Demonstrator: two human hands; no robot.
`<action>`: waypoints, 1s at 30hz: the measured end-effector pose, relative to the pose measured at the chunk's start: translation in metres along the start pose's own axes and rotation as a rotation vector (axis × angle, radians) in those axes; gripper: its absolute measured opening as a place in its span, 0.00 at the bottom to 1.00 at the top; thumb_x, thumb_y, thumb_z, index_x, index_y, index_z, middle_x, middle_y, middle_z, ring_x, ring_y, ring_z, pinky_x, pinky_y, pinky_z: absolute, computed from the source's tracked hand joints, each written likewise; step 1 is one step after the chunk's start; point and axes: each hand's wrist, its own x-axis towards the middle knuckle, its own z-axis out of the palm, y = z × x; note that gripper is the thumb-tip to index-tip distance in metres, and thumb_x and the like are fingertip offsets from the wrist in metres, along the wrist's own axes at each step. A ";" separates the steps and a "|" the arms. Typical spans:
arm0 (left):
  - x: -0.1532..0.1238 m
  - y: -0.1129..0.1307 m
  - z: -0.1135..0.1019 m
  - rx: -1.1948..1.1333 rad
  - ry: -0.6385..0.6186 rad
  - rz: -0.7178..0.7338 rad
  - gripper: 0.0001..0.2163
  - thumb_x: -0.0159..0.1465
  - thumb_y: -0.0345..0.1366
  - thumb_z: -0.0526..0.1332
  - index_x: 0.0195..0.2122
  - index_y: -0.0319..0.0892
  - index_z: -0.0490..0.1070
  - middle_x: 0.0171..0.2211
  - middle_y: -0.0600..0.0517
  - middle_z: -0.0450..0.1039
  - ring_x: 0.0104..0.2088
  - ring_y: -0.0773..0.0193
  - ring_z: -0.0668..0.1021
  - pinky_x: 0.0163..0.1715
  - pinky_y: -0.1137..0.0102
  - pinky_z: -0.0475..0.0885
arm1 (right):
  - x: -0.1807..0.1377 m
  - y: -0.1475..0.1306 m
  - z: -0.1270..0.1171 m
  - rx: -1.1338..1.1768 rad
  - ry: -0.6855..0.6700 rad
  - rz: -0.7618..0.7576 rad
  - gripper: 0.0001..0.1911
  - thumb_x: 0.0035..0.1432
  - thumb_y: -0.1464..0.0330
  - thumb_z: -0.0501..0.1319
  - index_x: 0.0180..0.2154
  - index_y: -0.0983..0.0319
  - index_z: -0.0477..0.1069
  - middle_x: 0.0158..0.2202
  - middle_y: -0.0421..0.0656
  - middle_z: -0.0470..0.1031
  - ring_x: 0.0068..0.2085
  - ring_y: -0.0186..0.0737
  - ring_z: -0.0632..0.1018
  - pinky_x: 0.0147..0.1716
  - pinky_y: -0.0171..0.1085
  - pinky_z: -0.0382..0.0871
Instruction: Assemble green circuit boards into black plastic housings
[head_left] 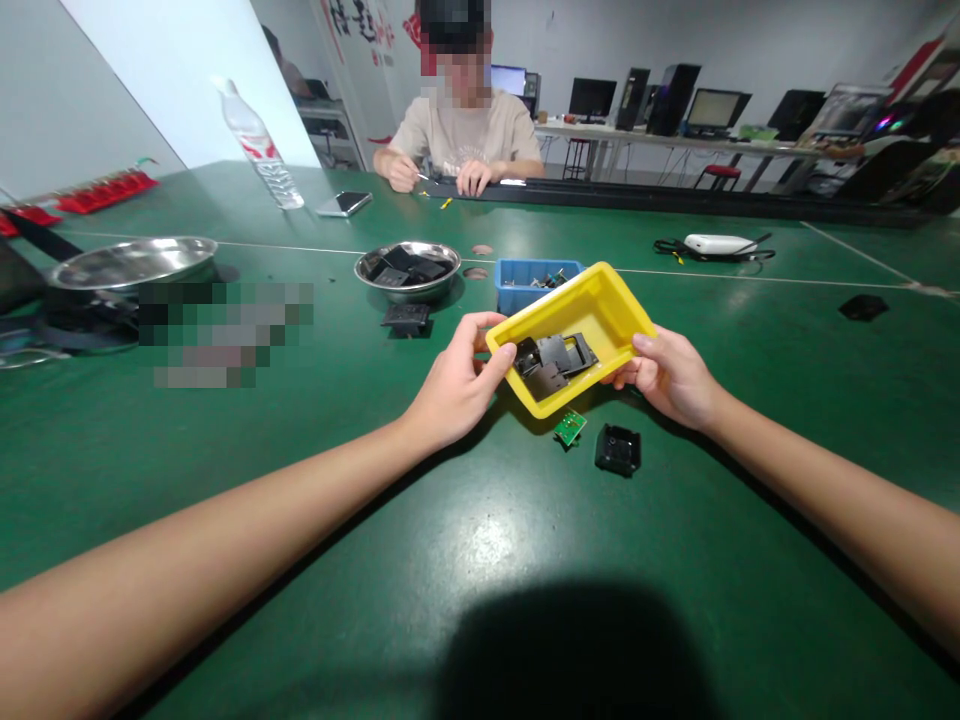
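Between my hands a yellow plastic bin (611, 300) is held up off the table, tilted so its inside faces me. Several black plastic parts (553, 355) lie gathered in its lower left end. My left hand (461, 385) grips the left end, thumb over the rim. On the opposite end, my right hand (671, 375) pinches the rim with its thumb on top and fingers beneath. Just below the bin, a small green circuit board (571, 428) and a square black plastic housing (618, 450) rest on the green table (360, 620).
Behind the yellow bin stands a blue bin (517, 295) with small parts. A steel bowl (407, 290) holds black pieces, with a black part (406, 319) before it. Another steel bowl (135, 262), a bottle (259, 145) and a phone (346, 204) are leftward. A person (465, 135) works across the table.
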 end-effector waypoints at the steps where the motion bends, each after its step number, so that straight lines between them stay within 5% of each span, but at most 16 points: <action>1: -0.002 0.003 -0.001 0.084 0.041 0.046 0.19 0.72 0.47 0.57 0.58 0.43 0.63 0.52 0.45 0.74 0.50 0.56 0.77 0.48 0.61 0.74 | 0.001 0.000 0.000 0.008 0.013 0.006 0.23 0.50 0.52 0.73 0.41 0.60 0.74 0.32 0.43 0.80 0.28 0.39 0.81 0.24 0.36 0.76; 4: -0.008 0.015 -0.004 0.367 0.132 0.312 0.17 0.71 0.41 0.59 0.59 0.44 0.65 0.66 0.41 0.67 0.65 0.49 0.69 0.62 0.53 0.66 | 0.002 0.002 -0.001 0.050 0.039 0.014 0.21 0.48 0.54 0.75 0.39 0.61 0.77 0.34 0.45 0.82 0.31 0.41 0.82 0.30 0.39 0.81; 9: -0.018 0.028 -0.001 0.623 -0.193 0.710 0.16 0.74 0.34 0.55 0.61 0.47 0.70 0.66 0.44 0.70 0.65 0.51 0.69 0.63 0.55 0.63 | 0.000 0.003 -0.001 0.044 -0.017 -0.002 0.22 0.47 0.57 0.77 0.41 0.60 0.78 0.38 0.45 0.82 0.36 0.41 0.82 0.32 0.37 0.82; 14: -0.016 0.029 0.002 0.689 -0.297 0.663 0.17 0.74 0.39 0.53 0.59 0.39 0.72 0.63 0.40 0.72 0.65 0.47 0.70 0.63 0.54 0.63 | 0.000 0.003 0.000 -0.024 -0.068 -0.033 0.24 0.48 0.55 0.77 0.41 0.60 0.75 0.36 0.43 0.80 0.34 0.40 0.81 0.30 0.38 0.81; 30: -0.016 0.028 0.000 0.679 -0.268 0.640 0.12 0.73 0.38 0.53 0.49 0.40 0.74 0.40 0.47 0.81 0.43 0.57 0.79 0.57 0.58 0.62 | -0.001 0.003 -0.002 -0.007 -0.074 0.009 0.23 0.49 0.56 0.76 0.40 0.62 0.75 0.31 0.41 0.80 0.25 0.34 0.80 0.23 0.31 0.74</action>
